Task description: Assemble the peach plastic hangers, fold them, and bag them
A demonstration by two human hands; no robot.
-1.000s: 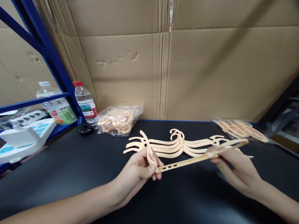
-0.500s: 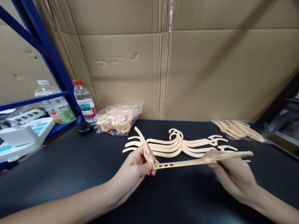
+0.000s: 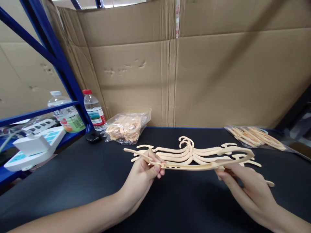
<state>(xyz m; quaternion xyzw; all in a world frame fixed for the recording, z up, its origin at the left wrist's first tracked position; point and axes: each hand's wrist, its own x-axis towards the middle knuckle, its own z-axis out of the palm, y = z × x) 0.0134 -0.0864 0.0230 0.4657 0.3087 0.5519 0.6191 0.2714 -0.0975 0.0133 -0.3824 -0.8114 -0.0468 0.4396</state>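
Observation:
Between my hands, above the table, is a beige plastic clothes hanger (image 3: 191, 167), its slotted bar running nearly level. My left hand (image 3: 142, 174) pinches its left end, where a thin arm sticks out up and leftward. Around its right end my right hand (image 3: 250, 187) is closed, beside a broad curved piece that arches above the knuckles. How the pieces join under the fingers is hidden. Just behind lie several similar beige hangers (image 3: 179, 155) in an overlapping row, hooks towards the back; my hands cover parts of them.
A clear bag of beige parts (image 3: 126, 127) sits at the back left, near a red-capped water bottle (image 3: 94, 111) and a black object (image 3: 93, 136). Another bag of parts (image 3: 257, 137) lies back right. A blue shelf frame (image 3: 58, 71) borders the left; cardboard (image 3: 131, 74) stands behind.
The hanger has tilted in my hands: its left arm has dropped from steep to shallow, and the right curved piece now shows as a wide arch. The head view has shifted slightly.

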